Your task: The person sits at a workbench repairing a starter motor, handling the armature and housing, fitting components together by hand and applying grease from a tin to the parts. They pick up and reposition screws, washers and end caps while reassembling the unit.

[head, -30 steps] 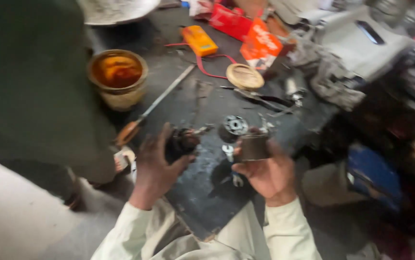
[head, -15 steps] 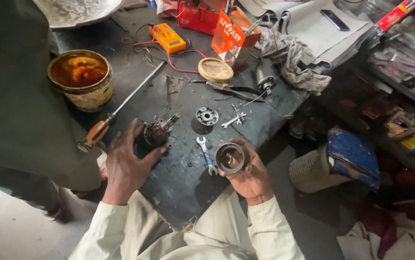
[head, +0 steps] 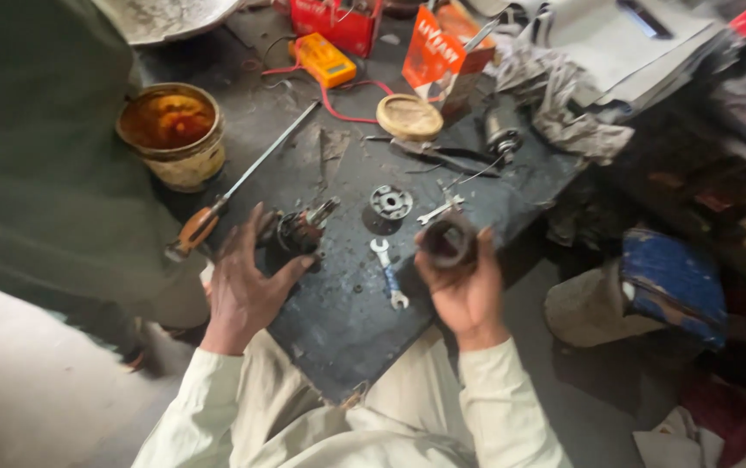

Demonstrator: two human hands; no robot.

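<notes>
My left hand grips a dark motor rotor with copper windings, resting it on the black work board. My right hand holds a dark hollow cylindrical housing with its open end turned up toward me. Between the hands lies a small open-ended spanner. Just beyond it sit a round metal end plate and a second small spanner.
A long screwdriver with an orange handle lies left of the rotor. A tin of brown grease, a yellow meter with red leads, a round lid, red boxes and rags crowd the far side. A person in dark green stands at left.
The view has shifted, so the bench sits differently in frame. My right hand has turned the housing so its open end faces up. My left hand still holds the rotor on the board.
</notes>
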